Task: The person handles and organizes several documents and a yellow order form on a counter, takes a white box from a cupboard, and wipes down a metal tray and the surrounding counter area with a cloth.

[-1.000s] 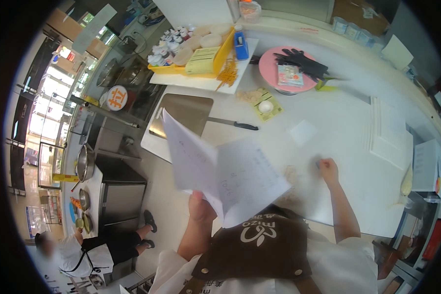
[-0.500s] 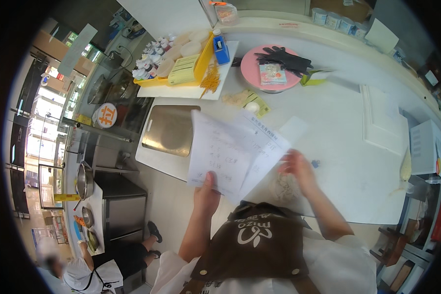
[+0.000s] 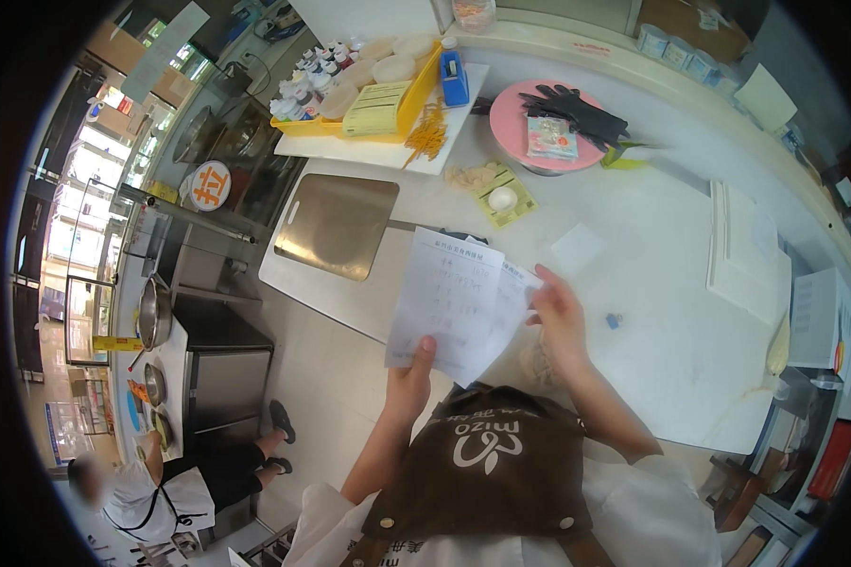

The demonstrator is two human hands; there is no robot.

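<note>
A small stack of white handwritten sheets of paper is held up before me, over the near edge of the white worktable. My left hand grips its lower left part, thumb pressed flat on the front sheet and the other fingers behind. At the right edge, my right hand has its bent fingers on a rear sheet of paper, which sticks out past the front one. Part of a dark object shows just behind the top of the sheets.
On the worktable lie a metal tray, a yellow-green slip with a small white cup, and a pink turntable bearing black gloves. A yellow bin holds bottles. Another person works at lower left.
The sheets were fanned wide apart and now overlap more closely, more upright. My right hand, formerly apart from them, has come left to their edge. The view has shifted slightly.
</note>
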